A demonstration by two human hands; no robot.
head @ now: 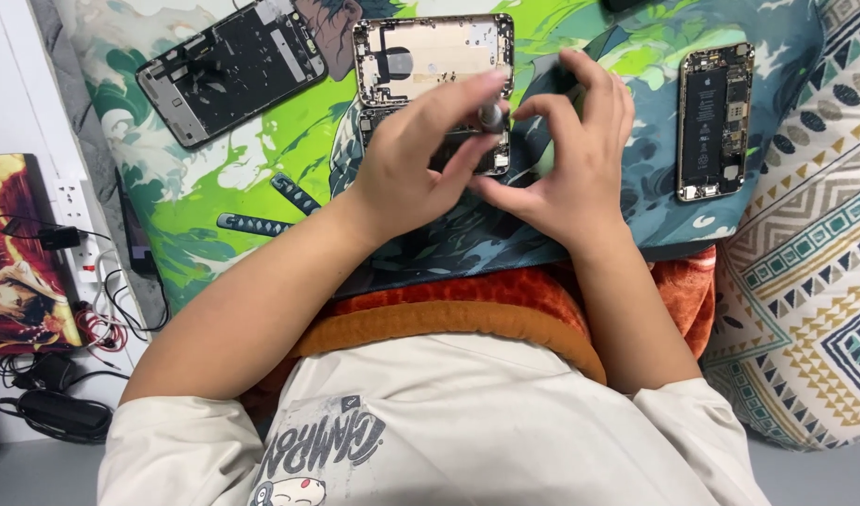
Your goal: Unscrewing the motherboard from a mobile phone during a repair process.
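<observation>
Green and teal, the printed mat [214, 178] covered the bench across the upper part of the frame, and all the work sat on it. At upper centre lay an opened phone shell [430, 56], its pale gold inside facing up, with the lower half hidden under the hands. The left hand [406, 173] reached in from the lower left, its forefinger and thumb pinched on the round grey top of a small screwdriver [493, 114] that stood over the shell's right edge. The right hand [570, 159] came in beside it, fingers curled and touching the same tool from the right; whether this grip truly clamped the tool or only steadied it could not be told. The two hands touched each other just below the tool.

In the upper left of the frame a dark phone screen panel [228, 70] lay face down and tilted. At upper right a second opened phone [716, 122] lay upright, its black battery showing, well apart from the hands. A white power strip [74, 220] with black cables sat at the left edge, beside a red picture [17, 253]. A patterned cushion [814, 300] filled the right side.
</observation>
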